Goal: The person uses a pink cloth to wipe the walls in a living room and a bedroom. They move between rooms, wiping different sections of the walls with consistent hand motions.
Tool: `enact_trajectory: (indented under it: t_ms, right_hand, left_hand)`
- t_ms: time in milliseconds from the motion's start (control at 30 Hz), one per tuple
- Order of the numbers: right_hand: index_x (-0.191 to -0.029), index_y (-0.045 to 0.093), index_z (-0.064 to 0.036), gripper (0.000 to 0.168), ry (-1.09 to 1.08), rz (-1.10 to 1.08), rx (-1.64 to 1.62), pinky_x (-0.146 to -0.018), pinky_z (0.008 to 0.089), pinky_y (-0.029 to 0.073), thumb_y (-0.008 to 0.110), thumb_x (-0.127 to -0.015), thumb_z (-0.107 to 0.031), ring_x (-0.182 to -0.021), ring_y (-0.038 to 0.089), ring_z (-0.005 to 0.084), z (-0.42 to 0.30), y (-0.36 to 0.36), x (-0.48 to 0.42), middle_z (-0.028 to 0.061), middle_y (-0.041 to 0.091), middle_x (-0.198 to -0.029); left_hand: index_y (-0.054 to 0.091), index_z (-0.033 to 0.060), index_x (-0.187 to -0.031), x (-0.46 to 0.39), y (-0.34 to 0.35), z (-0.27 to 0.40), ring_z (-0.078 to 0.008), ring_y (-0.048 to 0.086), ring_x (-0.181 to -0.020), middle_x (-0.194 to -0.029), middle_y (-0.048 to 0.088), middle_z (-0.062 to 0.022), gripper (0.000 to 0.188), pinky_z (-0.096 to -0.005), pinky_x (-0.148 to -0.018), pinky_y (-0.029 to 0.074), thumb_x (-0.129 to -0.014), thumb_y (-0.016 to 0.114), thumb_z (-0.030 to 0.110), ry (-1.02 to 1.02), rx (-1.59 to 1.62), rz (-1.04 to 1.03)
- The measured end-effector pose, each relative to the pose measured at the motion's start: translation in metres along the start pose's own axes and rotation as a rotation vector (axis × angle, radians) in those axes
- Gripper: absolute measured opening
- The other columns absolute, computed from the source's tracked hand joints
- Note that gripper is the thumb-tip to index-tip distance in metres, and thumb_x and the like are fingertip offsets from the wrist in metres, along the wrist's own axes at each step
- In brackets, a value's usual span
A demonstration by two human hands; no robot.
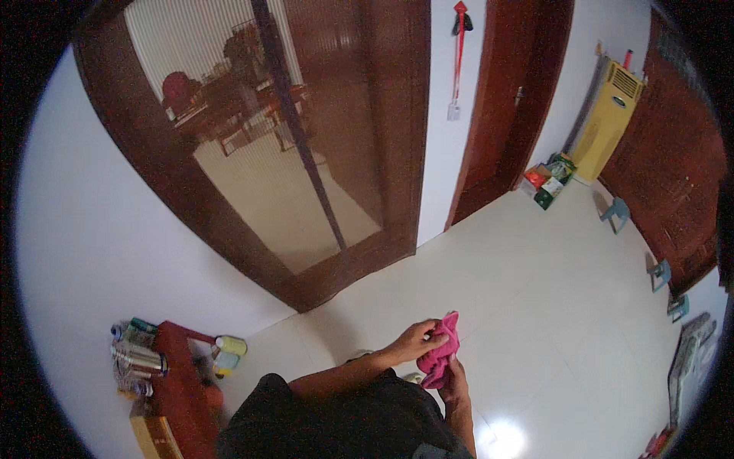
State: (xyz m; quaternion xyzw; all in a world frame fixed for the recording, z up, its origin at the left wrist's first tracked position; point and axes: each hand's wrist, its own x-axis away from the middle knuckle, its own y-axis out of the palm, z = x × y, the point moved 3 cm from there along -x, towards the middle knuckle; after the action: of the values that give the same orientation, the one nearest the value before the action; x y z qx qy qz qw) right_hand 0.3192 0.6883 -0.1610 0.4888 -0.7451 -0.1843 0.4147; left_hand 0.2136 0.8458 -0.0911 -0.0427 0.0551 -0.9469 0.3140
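Observation:
A bunched pink cloth [440, 357] hangs in front of my body, above the pale tiled floor. My left hand [417, 343] grips its upper left side, the thumb lying across the fabric. Lower down, my right hand [454, 380] holds the cloth's right edge; part of that hand is hidden behind it. One end of the cloth sticks up in a point past my left fingers. My shoes show only in part beneath my arms.
A glazed brown sliding door [358, 244] stands ahead. To the left is a red-brown wooden table [180, 367] bearing a metal flask [140, 358]. Plastic bottles [230, 346] stand beside it. At the right are a floor-standing air conditioner [606, 117], boxes [549, 188] and small stools [617, 213].

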Motion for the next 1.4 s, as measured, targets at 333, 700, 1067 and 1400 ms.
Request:
enact_trajectory:
  t_ms: [333,700,1067,1400]
  right_hand:
    - [-0.144,0.048,0.004,0.076,0.009,-0.063,0.208,-0.105,0.0426,0.051,0.081,-0.091,-0.038,-0.12,0.064,0.0259,-0.011,0.034,-0.069,0.0139,0.064,-0.133]
    - [-0.135,0.057,0.005,0.056,-0.126,0.141,0.3,-0.096,0.038,0.056,0.07,-0.088,-0.02,-0.109,0.068,0.0241,0.02,0.142,-0.167,0.013,0.068,-0.124]
    - [-0.139,0.054,0.003,0.06,0.045,-0.086,0.276,-0.093,0.0402,0.058,0.071,-0.088,-0.022,-0.105,0.07,0.0268,0.031,0.335,-0.293,0.0147,0.07,-0.122]
    - [-0.132,0.062,0.002,0.053,0.232,-0.361,0.782,-0.098,0.0404,0.057,0.081,-0.087,-0.018,-0.109,0.07,0.0234,0.044,0.421,-0.41,0.0137,0.072,-0.121]
  left_hand:
    - [0.057,0.0009,-0.14,-0.002,-0.049,-0.054,-0.031,0.061,-0.127,-0.134,0.065,-0.0219,0.056,-0.0412,-0.108,0.046,-0.113,0.036,0.046,-0.15,-0.046,0.028]
    - [0.052,-0.0005,-0.147,-0.025,-0.205,-0.066,-0.0224,0.054,-0.133,-0.143,0.061,-0.0159,0.06,-0.0385,-0.115,0.04,-0.111,0.045,0.047,-0.067,0.136,-0.238]
    - [0.068,-0.0007,-0.118,-0.031,-0.454,-0.078,-0.0133,0.066,-0.102,-0.106,0.072,-0.007,0.03,-0.0308,-0.091,0.051,-0.11,0.053,0.024,-0.01,0.099,0.364]
    - [0.074,0.0009,-0.111,-0.028,-0.521,-0.049,-0.0215,0.07,-0.102,-0.109,0.074,-0.0104,0.024,-0.0386,-0.09,0.056,-0.106,0.06,0.019,0.005,-0.022,0.838]
